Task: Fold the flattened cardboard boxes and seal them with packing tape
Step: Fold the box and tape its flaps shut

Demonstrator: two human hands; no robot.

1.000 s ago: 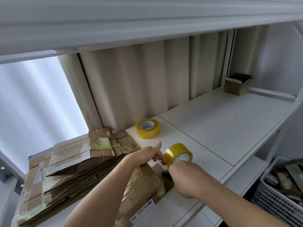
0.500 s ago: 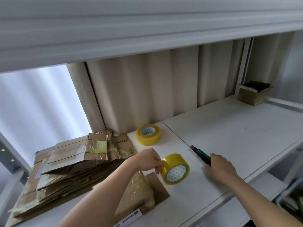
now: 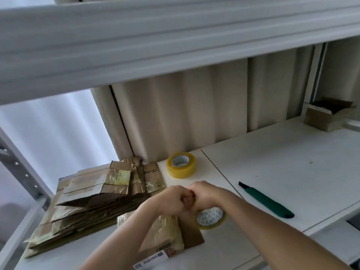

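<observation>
While both hands meet over the white surface (image 3: 282, 172), the left hand (image 3: 171, 200) and the right hand (image 3: 204, 193) have their fingers curled together at the top edge of a roll of packing tape (image 3: 210, 219), apparently pinching at it; the exact grip is hidden between the knuckles. This roll is a glossy yellow ring with a white patterned core, standing on edge just below the right hand and facing the camera. Beneath the hands and forearms lies a flattened cardboard box (image 3: 169, 236), brown and creased, with shiny old tape over it and a white printed label at its near end. Left of the left hand sits a stack of flattened cardboard boxes (image 3: 89, 199), rough-edged, layered unevenly, with wrinkled tape patches. Beyond the hands, a second tape roll (image 3: 181, 165) lies flat on the surface, just beside the stack's far corner. Well to the right of the right hand lies a green utility knife (image 3: 266, 200), long and slim with a dark tip. Far right at the back stands a small open carton (image 3: 327, 114). A beige pleated curtain (image 3: 185, 110) hangs behind, and a pale shelf (image 3: 155, 45) overhangs the scene.
</observation>
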